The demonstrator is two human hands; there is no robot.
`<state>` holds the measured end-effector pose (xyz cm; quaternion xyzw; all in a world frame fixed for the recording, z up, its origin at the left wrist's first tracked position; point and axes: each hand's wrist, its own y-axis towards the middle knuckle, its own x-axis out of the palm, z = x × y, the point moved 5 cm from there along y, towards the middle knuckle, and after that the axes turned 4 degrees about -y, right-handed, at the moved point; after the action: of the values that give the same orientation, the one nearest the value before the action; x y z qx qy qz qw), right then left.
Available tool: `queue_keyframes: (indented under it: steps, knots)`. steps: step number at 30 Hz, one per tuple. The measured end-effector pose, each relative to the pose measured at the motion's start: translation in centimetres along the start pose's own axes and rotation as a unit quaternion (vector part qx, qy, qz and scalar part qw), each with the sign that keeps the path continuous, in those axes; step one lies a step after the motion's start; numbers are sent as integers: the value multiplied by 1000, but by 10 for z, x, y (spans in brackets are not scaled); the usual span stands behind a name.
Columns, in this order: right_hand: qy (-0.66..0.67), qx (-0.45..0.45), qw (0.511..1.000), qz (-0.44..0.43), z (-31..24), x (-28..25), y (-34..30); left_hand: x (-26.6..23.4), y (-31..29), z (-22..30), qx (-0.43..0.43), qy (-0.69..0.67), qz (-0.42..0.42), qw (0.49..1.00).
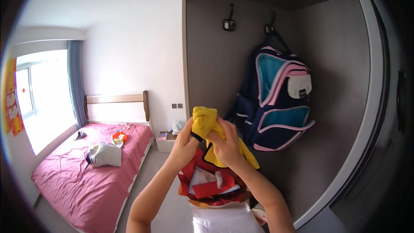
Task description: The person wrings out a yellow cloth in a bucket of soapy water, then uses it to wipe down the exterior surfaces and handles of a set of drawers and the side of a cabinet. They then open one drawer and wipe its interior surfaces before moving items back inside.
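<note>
Right of a pink bed (73, 185), by a hanging backpack (282, 97), the left hand (183, 141) and right hand (227, 144) pinch a yellow cloth (204, 121).

Open air lies left of the left hand (183, 146), over the floor (148, 170) toward the pink bed (77, 190), and above the yellow cloth (205, 121) before the grey panel (209, 64), while a hanging navy backpack (278, 107) blocks the way beyond the right hand (227, 146) and red items (211, 188) crowd the space below.
</note>
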<state>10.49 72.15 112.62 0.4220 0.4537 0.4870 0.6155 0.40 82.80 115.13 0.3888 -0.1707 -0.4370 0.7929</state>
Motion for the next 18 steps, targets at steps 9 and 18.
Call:
queue_keyframes:
  steps: [9, 18]
  knots:
    - [-246, -233, 932, -129, 15, 133, 56, -143, 55, -99, -22, 104, -34, 994]
    - [-289, 13, 957, -4, 109, 181, 179, -136, 107, -133, 53, 98, -26, 993]
